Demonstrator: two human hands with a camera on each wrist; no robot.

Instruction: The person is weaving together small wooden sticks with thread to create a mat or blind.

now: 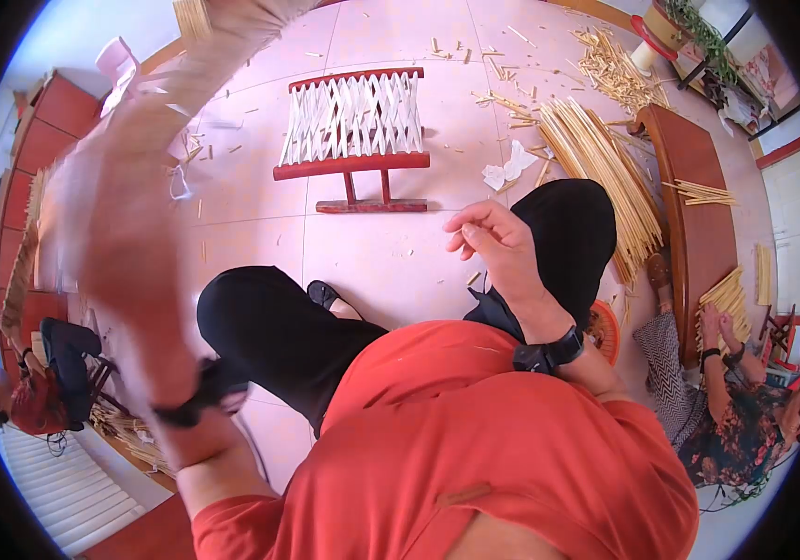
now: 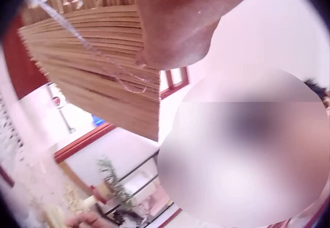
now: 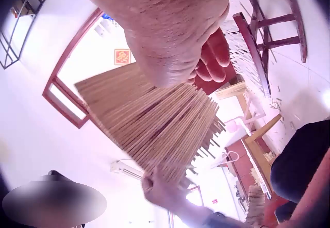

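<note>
The left hand (image 3: pixel 162 189) grips a strung stalk mat (image 3: pixel 154 122) spreading out from it; the right hand (image 1: pixel 503 245), loosely bent, seems empty. Likely light, flexible, brittle-stalked: best held across several stalks.

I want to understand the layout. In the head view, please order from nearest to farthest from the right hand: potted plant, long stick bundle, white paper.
From the right hand:
1. White paper: on the floor, just ahead.
2. Long stick bundle: to the right.
3. Potted plant: far ahead, right side.
</note>
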